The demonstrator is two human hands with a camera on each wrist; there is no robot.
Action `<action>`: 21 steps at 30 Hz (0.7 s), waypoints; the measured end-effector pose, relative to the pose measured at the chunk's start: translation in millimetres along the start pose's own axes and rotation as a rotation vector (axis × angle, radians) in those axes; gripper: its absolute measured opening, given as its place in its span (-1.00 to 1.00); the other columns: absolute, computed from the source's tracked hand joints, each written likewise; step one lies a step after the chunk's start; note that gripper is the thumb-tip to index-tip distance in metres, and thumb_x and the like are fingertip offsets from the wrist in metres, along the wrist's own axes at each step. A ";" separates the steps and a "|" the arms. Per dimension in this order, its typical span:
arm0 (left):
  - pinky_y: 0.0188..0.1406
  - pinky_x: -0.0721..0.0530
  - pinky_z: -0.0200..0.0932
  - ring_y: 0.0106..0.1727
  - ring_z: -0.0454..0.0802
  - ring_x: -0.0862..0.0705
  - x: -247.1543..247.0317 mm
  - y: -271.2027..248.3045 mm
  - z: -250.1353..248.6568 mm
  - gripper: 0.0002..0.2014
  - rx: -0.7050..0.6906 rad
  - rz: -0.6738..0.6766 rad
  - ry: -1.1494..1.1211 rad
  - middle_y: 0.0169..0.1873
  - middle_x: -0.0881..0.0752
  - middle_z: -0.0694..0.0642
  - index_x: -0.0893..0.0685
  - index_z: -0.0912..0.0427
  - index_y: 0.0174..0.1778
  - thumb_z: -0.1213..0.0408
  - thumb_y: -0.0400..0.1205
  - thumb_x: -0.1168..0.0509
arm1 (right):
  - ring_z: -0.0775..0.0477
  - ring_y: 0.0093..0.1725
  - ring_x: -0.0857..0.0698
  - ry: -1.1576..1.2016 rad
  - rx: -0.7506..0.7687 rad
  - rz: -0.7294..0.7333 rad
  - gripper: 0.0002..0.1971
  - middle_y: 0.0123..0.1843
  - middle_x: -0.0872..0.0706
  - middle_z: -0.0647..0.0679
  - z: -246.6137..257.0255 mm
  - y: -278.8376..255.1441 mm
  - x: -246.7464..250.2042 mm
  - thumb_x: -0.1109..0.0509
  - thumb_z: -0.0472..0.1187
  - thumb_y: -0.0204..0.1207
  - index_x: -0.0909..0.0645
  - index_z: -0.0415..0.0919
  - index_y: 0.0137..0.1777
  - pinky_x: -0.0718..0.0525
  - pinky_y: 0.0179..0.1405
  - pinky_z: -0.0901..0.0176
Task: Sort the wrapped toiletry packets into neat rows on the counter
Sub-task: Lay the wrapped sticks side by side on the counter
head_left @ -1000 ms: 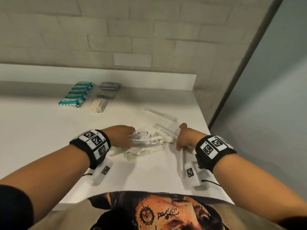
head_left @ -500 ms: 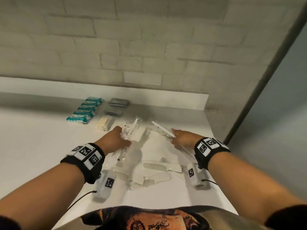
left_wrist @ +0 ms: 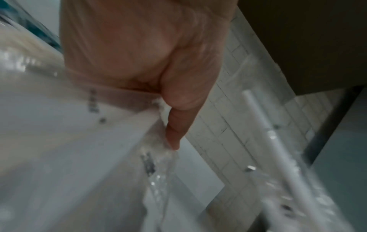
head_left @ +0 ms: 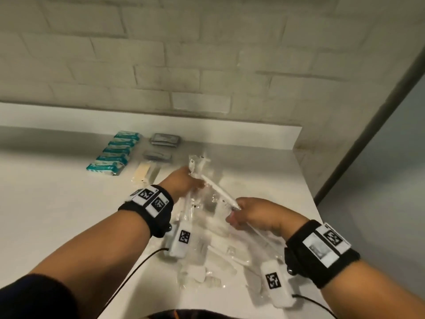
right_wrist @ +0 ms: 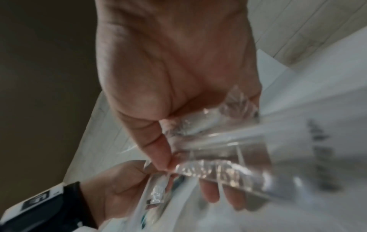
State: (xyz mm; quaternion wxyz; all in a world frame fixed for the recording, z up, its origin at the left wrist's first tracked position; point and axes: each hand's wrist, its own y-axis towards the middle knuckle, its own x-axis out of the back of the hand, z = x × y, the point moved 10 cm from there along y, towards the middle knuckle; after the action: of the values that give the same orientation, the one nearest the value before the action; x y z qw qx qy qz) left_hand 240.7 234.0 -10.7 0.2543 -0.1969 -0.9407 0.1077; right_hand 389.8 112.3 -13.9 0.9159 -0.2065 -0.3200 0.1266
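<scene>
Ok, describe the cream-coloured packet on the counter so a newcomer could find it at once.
Start at the white counter below the brick wall and find the row of teal packets at the back. Right of that row's near end, below the grey packets, lies the cream packet, the only pale beige one.

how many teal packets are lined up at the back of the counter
5, in one row running from the wall toward the person. They overlap, so another may be hidden.

Both hands raised, fingers curled
</scene>
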 end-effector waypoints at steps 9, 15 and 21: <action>0.38 -0.41 -0.15 0.40 0.11 -0.58 35.4 31.2 -3.2 -0.26 0.049 -0.066 0.393 0.42 -0.59 0.20 -0.19 0.19 0.63 0.00 0.61 -0.33 | -0.15 0.44 -0.53 -0.071 -0.204 -0.468 -0.29 0.58 -0.39 -0.09 -18.6 34.7 91.1 -0.41 0.03 0.54 -0.22 -0.12 0.62 -0.52 0.32 0.05; 0.34 -0.50 -0.10 0.31 0.05 -0.61 12.8 17.6 22.1 -0.43 -0.039 0.083 0.546 0.44 -0.50 0.11 -0.32 0.04 0.51 0.10 0.58 -0.29 | -0.08 0.28 -0.63 -0.277 0.010 -0.457 -0.66 0.37 -0.60 -0.07 42.9 48.7 47.6 -0.30 -0.08 0.60 -0.57 -0.05 0.36 -0.58 0.25 0.09; 0.27 -0.49 -0.09 0.38 0.02 -0.46 -13.6 0.0 27.6 -0.29 -0.139 0.271 0.735 0.39 -0.38 0.03 -0.38 0.08 0.42 -0.09 0.34 -0.28 | -0.23 0.23 -0.63 -0.486 -0.076 -0.236 -0.55 0.32 -0.56 -0.16 59.4 84.1 -21.2 -0.33 -0.10 0.51 -0.46 -0.04 0.42 -0.64 0.18 -0.05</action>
State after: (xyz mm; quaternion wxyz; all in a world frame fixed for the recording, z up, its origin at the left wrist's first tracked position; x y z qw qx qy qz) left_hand 237.1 225.4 -40.0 0.5439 -0.3611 -0.7575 -0.0013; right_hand 327.3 196.5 -21.7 0.8122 -0.1655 -0.5570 0.0525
